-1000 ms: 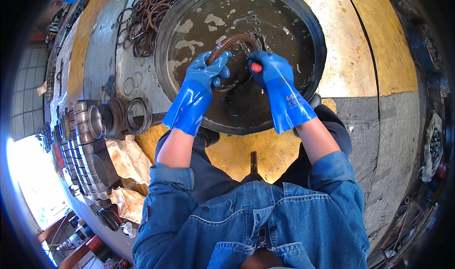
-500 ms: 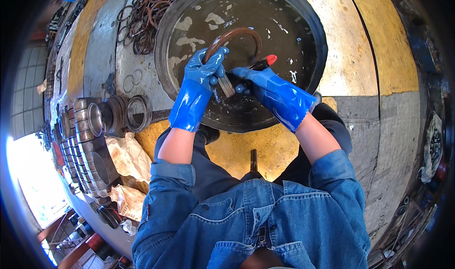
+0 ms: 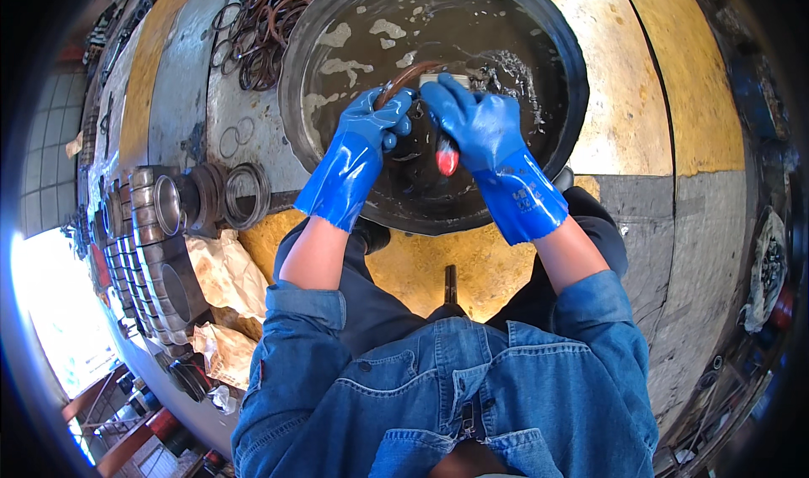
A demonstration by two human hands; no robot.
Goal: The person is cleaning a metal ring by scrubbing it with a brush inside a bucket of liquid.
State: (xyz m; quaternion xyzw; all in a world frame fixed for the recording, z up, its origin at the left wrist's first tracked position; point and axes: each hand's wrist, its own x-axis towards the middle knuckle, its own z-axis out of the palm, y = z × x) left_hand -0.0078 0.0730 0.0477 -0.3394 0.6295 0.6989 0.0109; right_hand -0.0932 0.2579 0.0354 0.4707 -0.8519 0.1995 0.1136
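Observation:
My left hand (image 3: 372, 117), in a blue rubber glove, is closed on a brown ring (image 3: 403, 83), which looks like a rubber seal. The ring's far part dips toward the dark liquid in a wide round basin (image 3: 291, 82). Beside it my right hand (image 3: 477, 124), gloved alike, grips a paintbrush (image 3: 447, 154). The brush's black handle with a red end points back toward me, and its pale head shows beyond my fingers, against the ring. Part of the ring is hidden behind the brush and fingers.
Left of the basin lies a heap of brown and black rings (image 3: 261, 27), with two thin rings (image 3: 237, 136) nearer me. Stacked metal rings (image 3: 152, 250) stand at the left beside crumpled brown paper (image 3: 226, 276). A plastic bag (image 3: 765, 267) lies far right.
My right hand has turned the brush round: its head has swung from near me to the far side, its red end toward me. The ring has sunk lower, and the liquid now ripples.

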